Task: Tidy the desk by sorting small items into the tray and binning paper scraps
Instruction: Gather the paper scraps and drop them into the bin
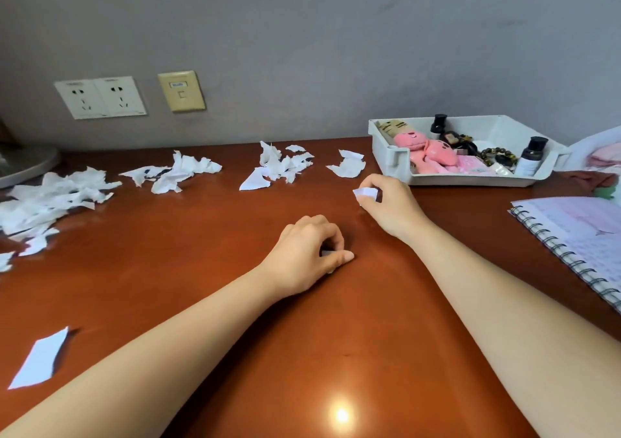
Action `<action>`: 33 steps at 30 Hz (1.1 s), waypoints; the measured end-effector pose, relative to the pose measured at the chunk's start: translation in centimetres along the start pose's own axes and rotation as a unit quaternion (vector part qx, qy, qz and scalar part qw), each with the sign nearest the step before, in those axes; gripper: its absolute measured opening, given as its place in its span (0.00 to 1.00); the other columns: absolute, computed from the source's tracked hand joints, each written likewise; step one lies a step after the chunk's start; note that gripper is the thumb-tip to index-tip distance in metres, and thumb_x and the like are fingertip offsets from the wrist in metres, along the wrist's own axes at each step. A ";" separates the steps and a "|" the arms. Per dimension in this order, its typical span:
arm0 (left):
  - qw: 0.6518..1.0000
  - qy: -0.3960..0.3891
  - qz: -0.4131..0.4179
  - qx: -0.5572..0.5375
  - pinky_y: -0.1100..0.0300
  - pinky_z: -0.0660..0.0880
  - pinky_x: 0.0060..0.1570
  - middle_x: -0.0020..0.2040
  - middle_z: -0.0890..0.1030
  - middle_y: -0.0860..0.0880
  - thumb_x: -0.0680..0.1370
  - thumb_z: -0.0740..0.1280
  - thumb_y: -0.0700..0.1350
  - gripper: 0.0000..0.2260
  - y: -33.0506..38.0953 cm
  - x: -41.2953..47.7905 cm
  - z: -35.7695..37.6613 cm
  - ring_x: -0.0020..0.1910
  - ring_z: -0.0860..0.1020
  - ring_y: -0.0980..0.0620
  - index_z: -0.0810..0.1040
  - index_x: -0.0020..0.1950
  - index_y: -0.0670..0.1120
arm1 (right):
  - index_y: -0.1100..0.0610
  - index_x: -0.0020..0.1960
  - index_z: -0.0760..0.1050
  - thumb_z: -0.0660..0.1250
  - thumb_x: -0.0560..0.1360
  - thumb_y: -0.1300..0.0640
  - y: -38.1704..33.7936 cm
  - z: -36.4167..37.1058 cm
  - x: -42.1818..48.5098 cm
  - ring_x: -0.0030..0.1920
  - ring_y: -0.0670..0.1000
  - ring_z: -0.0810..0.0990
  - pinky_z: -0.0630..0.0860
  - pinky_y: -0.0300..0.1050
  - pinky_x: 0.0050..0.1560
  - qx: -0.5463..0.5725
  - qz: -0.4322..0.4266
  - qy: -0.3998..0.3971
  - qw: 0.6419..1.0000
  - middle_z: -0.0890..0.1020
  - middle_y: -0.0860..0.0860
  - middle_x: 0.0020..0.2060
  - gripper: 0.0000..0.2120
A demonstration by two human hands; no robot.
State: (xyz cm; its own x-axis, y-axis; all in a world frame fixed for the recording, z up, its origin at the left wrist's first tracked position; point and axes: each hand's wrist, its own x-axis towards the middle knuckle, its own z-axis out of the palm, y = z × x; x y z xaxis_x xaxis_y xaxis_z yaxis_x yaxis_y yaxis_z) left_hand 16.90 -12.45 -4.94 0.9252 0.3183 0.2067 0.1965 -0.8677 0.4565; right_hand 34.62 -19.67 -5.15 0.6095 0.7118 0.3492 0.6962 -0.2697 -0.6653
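Note:
My right hand (389,204) pinches a small white paper scrap (365,193) just above the desk, left of the tray. My left hand (311,253) rests on the desk centre, its fingers curled round a small white scrap (327,253) that barely shows. Torn white paper lies in heaps along the back: a big pile (47,199) at far left, a second heap (174,174), a third (277,165) and a single piece (347,165). A flat scrap (40,358) lies at the near left. The white tray (470,179) at back right holds a pink plush toy (426,152), small bottles and beads.
A spiral notebook (578,236) lies open at the right edge. Pink and white cloth (601,155) sits behind it beside the tray. A grey round base (23,165) stands at far left. Wall sockets (100,96) are above the brown desk (201,269).

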 end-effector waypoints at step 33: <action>0.969 0.140 -0.192 0.068 0.52 0.70 0.57 0.58 0.75 0.44 0.76 0.65 0.56 0.20 -13.6 13.3 -3.4 0.61 0.71 0.43 0.75 0.60 0.43 | 0.57 0.63 0.75 0.63 0.77 0.56 0.1 5.5 9.3 0.64 0.58 0.70 0.71 0.51 0.61 -0.125 0.038 0.020 0.991 0.76 0.55 0.62 0.15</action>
State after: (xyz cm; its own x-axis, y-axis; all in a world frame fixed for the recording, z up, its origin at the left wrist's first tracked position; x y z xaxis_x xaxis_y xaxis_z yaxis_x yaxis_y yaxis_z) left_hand 25.44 4.90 -5.44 0.6556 0.7016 0.2791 0.5665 -0.7014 0.4326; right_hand 38.30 -9.47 -5.59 0.6747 0.6585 0.3336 0.7169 -0.4770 -0.5084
